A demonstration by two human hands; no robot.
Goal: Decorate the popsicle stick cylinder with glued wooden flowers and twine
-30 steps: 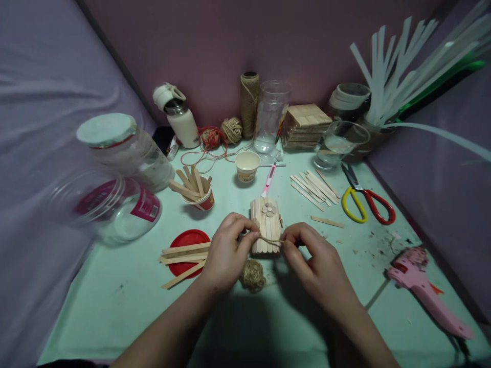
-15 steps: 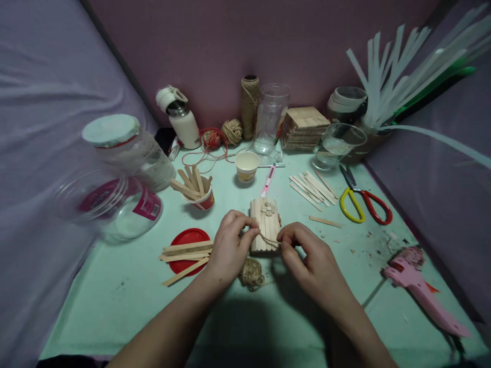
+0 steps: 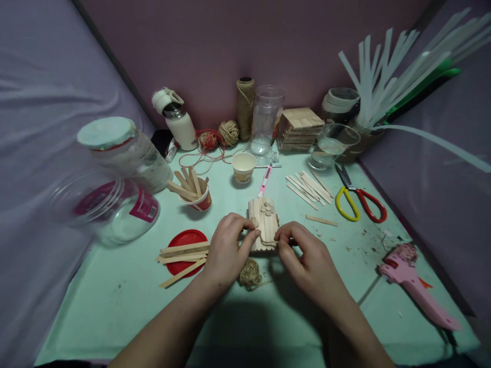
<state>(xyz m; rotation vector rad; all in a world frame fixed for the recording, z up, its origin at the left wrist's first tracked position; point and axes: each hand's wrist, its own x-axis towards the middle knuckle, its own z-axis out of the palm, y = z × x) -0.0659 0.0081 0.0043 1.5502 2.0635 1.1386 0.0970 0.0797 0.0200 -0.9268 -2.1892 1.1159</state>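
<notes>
A small craft-stick holder (image 3: 268, 225) lies in front of me, its pale slats bearing a flower of small wooden discs (image 3: 267, 208). Across its near end runs a length of jute twine (image 3: 268, 242). My left hand (image 3: 230, 248) pinches the twine at the left side of the holder, fingers closed. At the right, my right hand (image 3: 305, 253) has thumb and forefinger closed on the twine's other part, by the holder's edge. A small ball of twine (image 3: 250, 274) rests on the table just below the holder, between my wrists.
Left are a red lid (image 3: 186, 237) with sticks, a paper cup of craft sticks (image 3: 197, 198) and clear jars (image 3: 126, 209). Right are scissors (image 3: 353, 197), loose thin sticks (image 3: 310, 188) and a pink glue gun (image 3: 418, 286). A pink cutter (image 3: 265, 179) lies behind the holder.
The twine between my hands has come down lower against the holder's near end. My hands stay pinched on it, and the whole view has shifted slightly.
</notes>
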